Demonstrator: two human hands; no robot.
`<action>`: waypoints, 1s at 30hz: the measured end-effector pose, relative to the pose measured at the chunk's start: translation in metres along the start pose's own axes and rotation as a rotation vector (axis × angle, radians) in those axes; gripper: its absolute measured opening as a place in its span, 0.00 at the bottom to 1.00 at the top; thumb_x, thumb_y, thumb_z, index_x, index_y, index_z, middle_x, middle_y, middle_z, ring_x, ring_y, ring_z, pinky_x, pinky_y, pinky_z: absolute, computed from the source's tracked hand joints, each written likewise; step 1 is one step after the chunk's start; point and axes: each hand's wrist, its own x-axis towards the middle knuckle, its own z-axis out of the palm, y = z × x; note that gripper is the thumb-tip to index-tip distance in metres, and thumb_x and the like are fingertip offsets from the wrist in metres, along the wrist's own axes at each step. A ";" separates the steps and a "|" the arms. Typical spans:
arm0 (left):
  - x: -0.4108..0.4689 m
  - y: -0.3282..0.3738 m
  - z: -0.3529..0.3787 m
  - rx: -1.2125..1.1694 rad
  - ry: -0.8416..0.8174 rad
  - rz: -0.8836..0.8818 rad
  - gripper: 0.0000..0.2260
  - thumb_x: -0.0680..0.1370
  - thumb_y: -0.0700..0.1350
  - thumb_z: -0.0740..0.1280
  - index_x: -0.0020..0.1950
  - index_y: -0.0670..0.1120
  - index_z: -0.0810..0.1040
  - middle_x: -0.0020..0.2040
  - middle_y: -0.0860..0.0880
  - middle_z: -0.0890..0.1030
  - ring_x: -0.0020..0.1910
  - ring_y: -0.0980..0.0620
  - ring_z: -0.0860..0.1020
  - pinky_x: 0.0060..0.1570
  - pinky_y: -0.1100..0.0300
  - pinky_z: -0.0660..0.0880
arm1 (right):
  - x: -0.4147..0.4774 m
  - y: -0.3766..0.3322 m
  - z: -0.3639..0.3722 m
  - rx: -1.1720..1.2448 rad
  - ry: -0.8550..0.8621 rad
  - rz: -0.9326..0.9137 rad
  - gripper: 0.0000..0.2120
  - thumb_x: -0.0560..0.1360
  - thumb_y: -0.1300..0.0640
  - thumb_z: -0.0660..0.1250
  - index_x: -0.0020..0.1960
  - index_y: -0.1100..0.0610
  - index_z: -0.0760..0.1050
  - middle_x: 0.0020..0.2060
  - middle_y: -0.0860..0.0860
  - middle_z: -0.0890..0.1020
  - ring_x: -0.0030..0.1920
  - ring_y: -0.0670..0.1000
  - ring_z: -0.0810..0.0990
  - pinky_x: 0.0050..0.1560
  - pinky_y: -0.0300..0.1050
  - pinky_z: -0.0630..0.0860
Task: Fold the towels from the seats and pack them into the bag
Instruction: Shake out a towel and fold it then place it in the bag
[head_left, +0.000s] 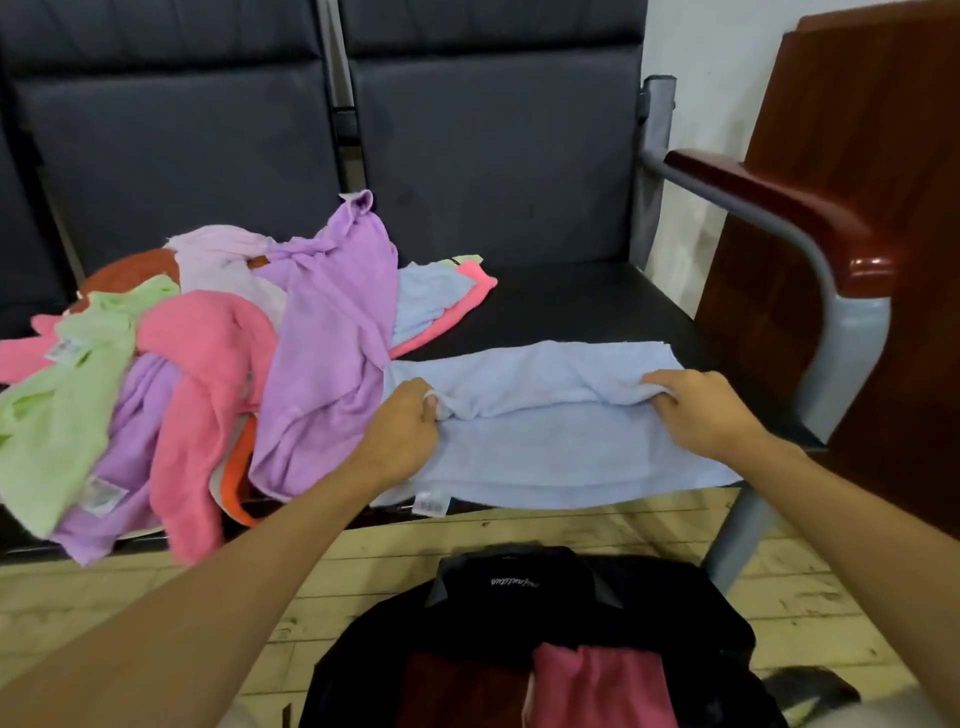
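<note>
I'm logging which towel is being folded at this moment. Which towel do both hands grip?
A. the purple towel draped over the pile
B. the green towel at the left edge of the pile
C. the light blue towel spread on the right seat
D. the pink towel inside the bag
C: the left hand and the right hand each pinch a bunched edge of the light blue towel lying flat on the seat.
</note>
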 end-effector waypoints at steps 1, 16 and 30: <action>0.005 -0.001 0.002 -0.018 0.026 -0.012 0.12 0.83 0.39 0.54 0.41 0.46 0.70 0.46 0.46 0.78 0.47 0.49 0.76 0.49 0.59 0.69 | 0.004 0.000 0.002 0.009 0.025 0.004 0.15 0.82 0.64 0.56 0.64 0.60 0.77 0.61 0.58 0.80 0.59 0.60 0.77 0.59 0.45 0.72; -0.017 -0.003 -0.046 -0.070 0.221 0.024 0.08 0.81 0.41 0.58 0.48 0.39 0.75 0.43 0.37 0.78 0.40 0.45 0.73 0.44 0.47 0.72 | -0.022 0.009 -0.026 0.259 0.372 0.038 0.15 0.82 0.64 0.56 0.66 0.61 0.73 0.46 0.56 0.78 0.34 0.42 0.69 0.32 0.30 0.62; -0.038 0.005 -0.043 0.256 -0.038 -0.091 0.09 0.78 0.42 0.63 0.44 0.39 0.81 0.46 0.44 0.81 0.48 0.46 0.78 0.49 0.54 0.73 | -0.058 0.020 -0.025 0.097 0.031 0.139 0.20 0.83 0.51 0.54 0.47 0.62 0.80 0.48 0.61 0.81 0.45 0.59 0.79 0.45 0.50 0.75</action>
